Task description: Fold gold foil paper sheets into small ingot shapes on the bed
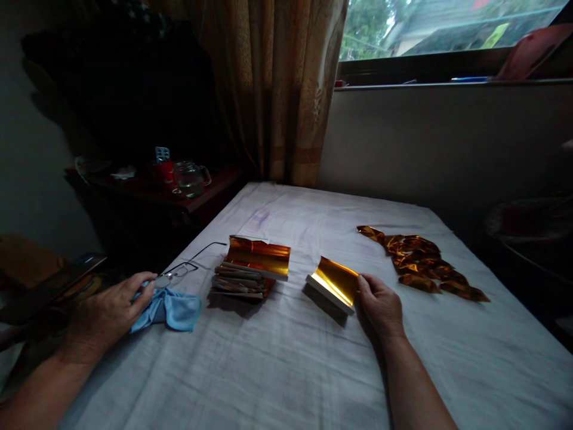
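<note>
My right hand [379,306] grips the right edge of a small stack of gold foil paper [335,284] lying on the white sheet [286,358]. My left hand [110,310] rests at the sheet's left edge, its fingers on a light blue cloth [172,309] beside a pair of glasses [179,272]. Between my hands lies a thicker pile of gold foil sheets [251,267]. A heap of folded gold foil pieces [421,263] sits to the right of my right hand.
A dark side table [179,194] at the left holds a glass jug [190,177] and a red cup [165,170]. A curtain [277,89] hangs behind, with a window [447,24] to its right. A phone [54,283] lies at the far left.
</note>
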`<state>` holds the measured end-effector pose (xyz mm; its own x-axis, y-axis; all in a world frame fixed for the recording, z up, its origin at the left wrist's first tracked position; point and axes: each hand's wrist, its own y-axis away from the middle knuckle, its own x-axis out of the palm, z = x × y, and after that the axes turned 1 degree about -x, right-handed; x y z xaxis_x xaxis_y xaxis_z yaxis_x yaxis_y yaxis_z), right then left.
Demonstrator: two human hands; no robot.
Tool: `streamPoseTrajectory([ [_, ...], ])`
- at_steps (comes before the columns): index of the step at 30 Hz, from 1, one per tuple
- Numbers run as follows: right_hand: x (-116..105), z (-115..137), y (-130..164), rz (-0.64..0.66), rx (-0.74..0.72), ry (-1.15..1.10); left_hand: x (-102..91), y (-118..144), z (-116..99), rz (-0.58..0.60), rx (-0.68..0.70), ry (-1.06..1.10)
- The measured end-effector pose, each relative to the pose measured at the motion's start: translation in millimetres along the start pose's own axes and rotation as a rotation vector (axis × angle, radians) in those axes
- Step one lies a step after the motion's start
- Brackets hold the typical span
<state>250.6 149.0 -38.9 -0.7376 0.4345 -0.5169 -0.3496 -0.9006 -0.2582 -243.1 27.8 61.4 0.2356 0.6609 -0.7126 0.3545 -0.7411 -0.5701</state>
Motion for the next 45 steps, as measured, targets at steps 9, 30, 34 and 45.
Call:
streamPoseTrajectory([
  [9,0.9,-2.7,-0.8,-0.004,-0.016,-0.001,29.6,7.6,20.1,0.360,0.332,-0.188],
  [30,1.9,2.2,-1.1,0.024,-0.020,-0.013,97.3,-62.8,-24.2,0.602,0.341,-0.511],
  [34,2.1,1.8,-2.1,0.021,-0.026,-0.009,100.0,-63.9,-10.5,0.534,0.324,-0.476],
  [45,3.6,0.1,-2.3,-0.001,-0.029,-0.011,85.8,-40.1,22.1,0.719,0.407,-0.097],
])
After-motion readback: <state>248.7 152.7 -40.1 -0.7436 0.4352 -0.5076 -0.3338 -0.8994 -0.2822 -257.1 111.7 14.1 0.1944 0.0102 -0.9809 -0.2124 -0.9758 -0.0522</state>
